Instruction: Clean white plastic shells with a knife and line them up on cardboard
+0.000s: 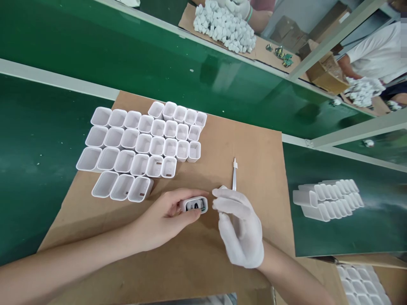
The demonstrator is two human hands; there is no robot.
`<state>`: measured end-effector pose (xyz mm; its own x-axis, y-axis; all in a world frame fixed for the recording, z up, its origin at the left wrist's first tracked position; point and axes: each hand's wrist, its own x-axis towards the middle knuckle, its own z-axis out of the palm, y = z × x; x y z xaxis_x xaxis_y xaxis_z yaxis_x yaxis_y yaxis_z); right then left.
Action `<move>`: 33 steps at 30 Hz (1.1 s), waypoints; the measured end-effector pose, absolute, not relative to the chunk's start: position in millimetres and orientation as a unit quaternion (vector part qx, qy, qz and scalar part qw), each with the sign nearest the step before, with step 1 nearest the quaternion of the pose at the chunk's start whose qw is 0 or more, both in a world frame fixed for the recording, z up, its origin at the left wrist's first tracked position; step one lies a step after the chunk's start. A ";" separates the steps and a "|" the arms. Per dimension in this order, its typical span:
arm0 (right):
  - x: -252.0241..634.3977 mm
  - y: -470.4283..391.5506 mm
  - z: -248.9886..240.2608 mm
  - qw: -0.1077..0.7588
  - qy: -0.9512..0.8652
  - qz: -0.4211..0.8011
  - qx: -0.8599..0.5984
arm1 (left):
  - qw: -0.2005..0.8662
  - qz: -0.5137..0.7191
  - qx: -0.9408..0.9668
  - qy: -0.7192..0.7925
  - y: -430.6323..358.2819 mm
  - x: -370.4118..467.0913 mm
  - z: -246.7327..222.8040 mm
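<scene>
"What's the left hand [170, 216] got?"

"A white case [194, 205], over the cardboard [254, 169]. Fingers and thumb are clamped round it; dark parts show inside."

"And the right [241, 226]?"

"Gloved, just beside the case. Thumb and fingers are apart. I can't tell if it holds anything. Tweezers [234, 176] lie beyond, and the empty cases [144, 144] stand in rows on the left."

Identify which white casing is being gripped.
The casing in the bare left hand, with dark and green parts showing inside; the casings in rows on the cardboard are untouched by either hand.
</scene>
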<state>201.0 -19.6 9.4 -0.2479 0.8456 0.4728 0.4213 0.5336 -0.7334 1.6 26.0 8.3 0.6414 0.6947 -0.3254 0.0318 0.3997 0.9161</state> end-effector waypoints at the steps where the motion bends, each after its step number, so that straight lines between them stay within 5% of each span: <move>1: 200.7 -19.2 9.5 0.427 -0.770 0.218 -0.420 | 0.751 0.227 0.507 0.357 26.0 1.9 8.7; 14: 186.0 -17.9 9.2 0.198 -0.857 0.080 -0.469 | 0.675 0.199 0.599 0.383 26.8 3.2 13.9; 23: 194.6 -21.3 7.4 0.397 -0.804 0.156 -0.413 | 0.715 0.221 0.548 0.373 28.3 4.0 11.1; 33: 188.5 -14.3 5.4 0.267 -0.848 0.164 -0.426 | 0.673 0.184 0.602 0.388 31.8 2.4 25.0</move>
<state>188.5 -14.3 5.4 -0.4933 0.8115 0.3134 0.6357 0.5822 -0.5069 2.4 31.8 25.0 0.6316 0.7148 -0.3002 0.2195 0.2066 0.9535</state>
